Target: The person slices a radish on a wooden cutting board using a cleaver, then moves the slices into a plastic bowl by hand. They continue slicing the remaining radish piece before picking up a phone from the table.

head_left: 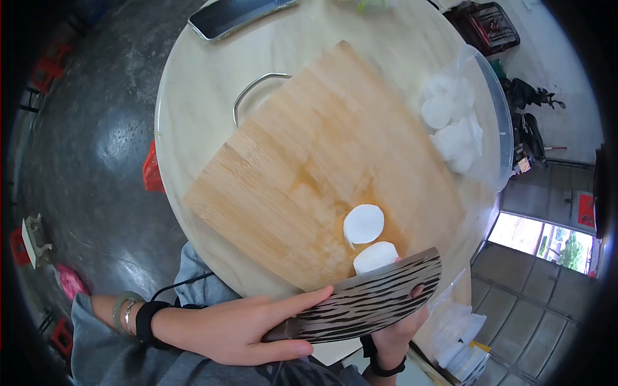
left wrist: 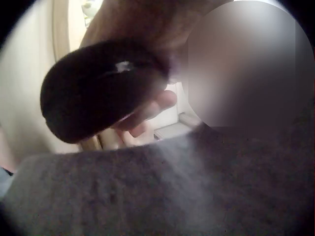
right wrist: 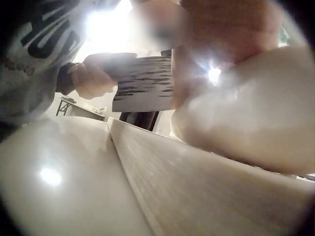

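Note:
In the head view my left hand (head_left: pixel 244 328) grips the handle of a cleaver (head_left: pixel 373 299) with dark wavy streaks on its blade. The blade lies slantwise over the near edge of a wooden cutting board (head_left: pixel 309 148). My right hand (head_left: pixel 399 331) is partly hidden behind the blade. In the right wrist view it holds a thick white radish (right wrist: pixel 246 115) from above, its fingers right by the blade. One round white slice (head_left: pixel 364 223) lies on the board, and another white piece (head_left: pixel 376 256) juts out past the blade. The left wrist view is dark and mostly sleeve.
A clear plastic tub (head_left: pixel 496 122) with a bag and white pieces stands right of the board on the round table (head_left: pixel 199 90). A metal handle (head_left: pixel 254 90) pokes out behind the board. A phone (head_left: pixel 241 16) lies at the far edge. Packages (head_left: pixel 460 344) stand at lower right.

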Demonstrator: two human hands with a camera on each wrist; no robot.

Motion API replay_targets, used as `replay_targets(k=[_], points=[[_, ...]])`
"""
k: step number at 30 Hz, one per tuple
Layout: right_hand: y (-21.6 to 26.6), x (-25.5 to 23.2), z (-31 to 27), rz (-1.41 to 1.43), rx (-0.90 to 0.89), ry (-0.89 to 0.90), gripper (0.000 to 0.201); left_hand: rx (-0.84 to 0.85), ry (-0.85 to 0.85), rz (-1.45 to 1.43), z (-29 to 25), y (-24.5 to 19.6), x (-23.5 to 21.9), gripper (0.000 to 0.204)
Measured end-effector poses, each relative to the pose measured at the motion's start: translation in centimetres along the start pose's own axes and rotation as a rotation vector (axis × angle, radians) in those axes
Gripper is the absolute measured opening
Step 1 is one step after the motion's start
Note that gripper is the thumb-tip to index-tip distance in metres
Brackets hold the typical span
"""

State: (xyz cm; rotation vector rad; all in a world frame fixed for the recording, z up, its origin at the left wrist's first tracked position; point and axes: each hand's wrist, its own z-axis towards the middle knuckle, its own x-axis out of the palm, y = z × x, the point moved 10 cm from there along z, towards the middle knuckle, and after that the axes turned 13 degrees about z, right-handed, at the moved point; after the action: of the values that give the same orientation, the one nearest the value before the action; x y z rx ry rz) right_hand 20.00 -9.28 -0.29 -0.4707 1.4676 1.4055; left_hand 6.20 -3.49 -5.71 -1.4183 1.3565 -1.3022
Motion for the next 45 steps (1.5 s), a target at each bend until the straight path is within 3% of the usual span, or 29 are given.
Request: replay_targets(k=[4, 9, 16, 18, 19, 21, 25, 27, 28, 31, 32, 35, 36, 42, 45], points=[[0.1, -0.2, 0.4, 0.038, 0.033, -0.012, 0.027, -0.045, -0.019, -0.095, -1.3, 0.5, -0.5, 0.074], [-1.2, 0.1, -0.3, 0.159, 0.153, 0.011, 0.026, -0.075, -0.003, 0.04, -1.6, 1.4, 0.0, 0.081], [-0.7, 0.2, 0.3, 0.18, 0.117, 0.025, 0.024, -0.081, -0.024, 0.076, -1.1, 0.3, -0.5, 0.082], [-2.6, -0.3, -1.1, 0.274, 0.303, -0.109, 0.048, -0.182, 0.014, 0.089, -0.6, 0.8, -0.4, 0.081], [-2.6, -0.4, -0.8, 0.277, 0.304, -0.109, 0.048, -0.185, 0.013, 0.089, -0.5, 0.6, -0.6, 0.081], [-1.3, -0.1, 0.4, 0.21, 0.192, -0.021, 0.048, -0.207, 0.03, 0.057, -0.3, 0.3, -0.7, 0.081], [-1.5, 0.1, 0.3, 0.254, 0.194, -0.006, 0.045, -0.212, 0.003, 0.078, -0.1, 0.0, -0.7, 0.081], [-2.2, 0.1, -0.1, 0.257, 0.286, -0.013, 0.041, -0.24, -0.017, 0.073, 0.1, 0.0, -0.7, 0.079], [0.2, -0.3, -0.5, 0.003, -0.069, -0.016, 0.04, -0.243, -0.025, 0.076, 0.3, -0.1, -0.8, 0.079], [-0.1, -0.2, -0.6, 0.044, -0.069, 0.011, 0.045, -0.244, -0.046, 0.096, 1.0, -0.6, -1.1, 0.076], [-0.6, -0.1, -0.9, 0.066, 0.014, 0.027, 0.04, -0.269, -0.056, 0.098, 1.1, -0.6, -1.2, 0.074], [-0.4, 0.2, 0.0, 0.127, -0.022, 0.016, 0.031, -0.305, -0.059, 0.151, 1.5, -0.4, -1.4, 0.072], [-0.8, 0.3, 0.1, 0.145, 0.041, 0.033, 0.029, -0.321, -0.043, 0.19, 1.6, -0.2, -1.3, 0.071], [0.5, -0.1, 1.2, 0.178, -0.048, 0.009, 0.023, -0.49, -0.053, 0.12, 2.6, -1.6, -1.6, 0.063], [0.9, -0.2, 1.1, 0.133, -0.098, 0.008, 0.022, -0.499, -0.047, 0.142, 3.2, -2.3, -1.6, 0.06]])
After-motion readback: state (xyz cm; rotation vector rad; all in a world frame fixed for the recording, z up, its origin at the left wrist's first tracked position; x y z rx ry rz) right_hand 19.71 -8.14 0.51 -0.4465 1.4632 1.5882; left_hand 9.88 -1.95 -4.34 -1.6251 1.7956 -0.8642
